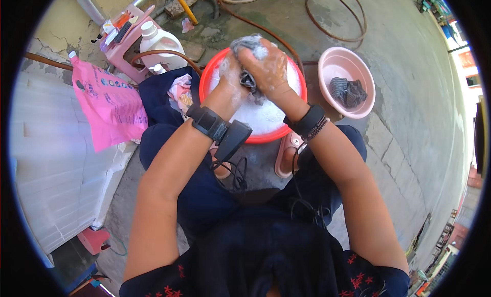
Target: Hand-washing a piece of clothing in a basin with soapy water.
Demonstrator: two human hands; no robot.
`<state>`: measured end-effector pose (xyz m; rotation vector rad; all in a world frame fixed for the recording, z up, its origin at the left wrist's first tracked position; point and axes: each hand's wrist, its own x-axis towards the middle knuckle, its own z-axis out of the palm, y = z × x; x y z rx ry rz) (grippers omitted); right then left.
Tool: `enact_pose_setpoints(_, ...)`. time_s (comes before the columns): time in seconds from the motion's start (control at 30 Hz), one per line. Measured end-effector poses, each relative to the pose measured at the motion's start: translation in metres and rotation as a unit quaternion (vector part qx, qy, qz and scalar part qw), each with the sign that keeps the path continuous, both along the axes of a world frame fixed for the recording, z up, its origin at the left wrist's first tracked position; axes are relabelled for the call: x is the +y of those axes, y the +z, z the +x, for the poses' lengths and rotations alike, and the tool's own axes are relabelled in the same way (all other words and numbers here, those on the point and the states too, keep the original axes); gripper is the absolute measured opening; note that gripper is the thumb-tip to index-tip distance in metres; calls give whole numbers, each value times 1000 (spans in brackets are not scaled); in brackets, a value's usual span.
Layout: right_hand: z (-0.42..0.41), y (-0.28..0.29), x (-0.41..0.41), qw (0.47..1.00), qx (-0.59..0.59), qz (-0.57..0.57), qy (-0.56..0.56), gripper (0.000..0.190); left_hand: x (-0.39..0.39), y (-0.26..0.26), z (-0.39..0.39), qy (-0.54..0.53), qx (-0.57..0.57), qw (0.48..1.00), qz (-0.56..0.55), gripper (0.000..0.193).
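A soapy dark grey cloth [248, 80] is squeezed between my two hands above a red plastic basin [303, 86] full of white suds. My left hand [232, 72] grips it from the left, foam on the skin. My right hand [270, 65] closes over it from the right, with more of the wet, foamy cloth bulging above the knuckles. To the right, a pink plastic basin [326, 72] holds a crumpled dark striped cloth [347, 91]. The fingertips of both hands are partly hidden by the cloth and each other.
Left of the red basin lie dark blue fabric [153, 89] and a patterned cloth [180, 90]. Behind them stand a white detergent jug [163, 45] and a pink stool [124, 55] with brushes. A pink bag [111, 105] stands at the left. A brown hose [261, 26] runs behind the basin.
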<state>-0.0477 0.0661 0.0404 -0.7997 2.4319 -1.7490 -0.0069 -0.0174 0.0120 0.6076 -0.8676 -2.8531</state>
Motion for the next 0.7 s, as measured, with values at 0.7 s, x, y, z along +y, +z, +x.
enact_pose_setpoints(0.7, -14, -1, 8, 918, -324, -229, -5, 28, -7, 3, -8, 41, 21, 995, -93, 30)
